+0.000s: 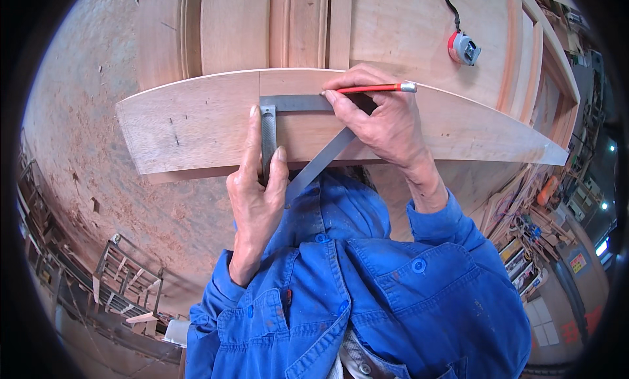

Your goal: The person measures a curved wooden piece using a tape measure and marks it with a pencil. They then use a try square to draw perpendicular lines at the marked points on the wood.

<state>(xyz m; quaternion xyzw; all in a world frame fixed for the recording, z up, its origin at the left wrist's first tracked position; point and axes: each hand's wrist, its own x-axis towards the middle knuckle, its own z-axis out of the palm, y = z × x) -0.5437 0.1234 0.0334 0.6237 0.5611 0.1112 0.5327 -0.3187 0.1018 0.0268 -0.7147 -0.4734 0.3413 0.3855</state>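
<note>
Try square (293,103) on board (308,135)

Jacket (432,333): yours is blue, lightly stained
Buttons (418,266): your round blue ones
Tag (288,296): red, by your pocket (252,321)

A dusty brown floor (203,251) scattered with wood shavings (178,212) spreads at the left, with a slatted rack (122,266) standing lower down, while clutter (526,248) fills the right side near small bright lights (601,248).

Square's blade (300,103) partly hidden behind right hand (388,120)
</note>
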